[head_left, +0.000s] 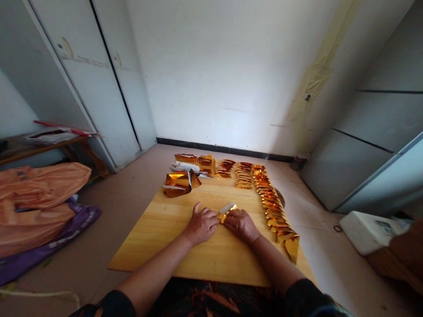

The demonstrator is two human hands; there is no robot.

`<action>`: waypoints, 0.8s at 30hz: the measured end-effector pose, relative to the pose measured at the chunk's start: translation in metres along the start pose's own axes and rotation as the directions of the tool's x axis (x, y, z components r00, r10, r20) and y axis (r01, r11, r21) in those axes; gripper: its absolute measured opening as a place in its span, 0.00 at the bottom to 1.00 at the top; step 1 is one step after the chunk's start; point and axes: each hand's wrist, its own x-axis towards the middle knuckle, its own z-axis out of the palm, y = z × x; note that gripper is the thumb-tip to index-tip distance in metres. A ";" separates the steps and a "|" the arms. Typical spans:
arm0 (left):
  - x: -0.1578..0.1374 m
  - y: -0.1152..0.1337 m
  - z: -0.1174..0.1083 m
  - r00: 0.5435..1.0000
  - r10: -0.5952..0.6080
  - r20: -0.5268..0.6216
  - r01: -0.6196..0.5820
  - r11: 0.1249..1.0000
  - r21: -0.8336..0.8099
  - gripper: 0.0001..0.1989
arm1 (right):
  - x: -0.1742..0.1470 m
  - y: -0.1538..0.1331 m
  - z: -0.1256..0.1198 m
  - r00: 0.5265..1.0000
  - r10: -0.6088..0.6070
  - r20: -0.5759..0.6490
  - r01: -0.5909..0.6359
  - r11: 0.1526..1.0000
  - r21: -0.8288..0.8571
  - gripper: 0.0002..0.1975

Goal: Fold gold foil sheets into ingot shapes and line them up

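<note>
A small piece of gold foil paper [223,217] with a pale underside turned up lies on the wooden table in front of me, partly folded. My left hand [202,224] has its fingertips closed on the paper's left edge, with the thumb sticking out to the side. From the right, my right hand [242,224] grips the same sheet, its fingers bent over it and hiding part of it. Beyond my right hand runs a long row of folded gold foil pieces [270,207], overlapping one another along the table's right side.
Two shorter rows of folded foil, a middle one [244,175] and a left one [225,168], lie at the table's [153,239] back. Left of them are foil stacks [206,165] and a curled foil sheet [179,181]. Bags [36,203] lie left; a white box [365,231] stands right.
</note>
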 end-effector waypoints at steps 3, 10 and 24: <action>0.000 -0.001 0.001 1.000 -0.010 0.018 0.011 1.000 -0.017 0.13 | 0.002 -0.005 0.000 0.988 0.151 0.022 -0.152 0.982 0.113 0.09; 0.009 -0.005 0.002 0.998 0.051 0.034 -0.048 0.997 -0.064 0.15 | 0.012 -0.021 0.003 0.901 0.432 0.051 -0.433 0.882 0.184 0.08; 0.014 -0.018 0.006 0.996 0.048 0.070 -0.034 0.982 -0.184 0.13 | 0.017 -0.015 0.006 0.833 0.537 0.135 -0.554 0.810 0.191 0.07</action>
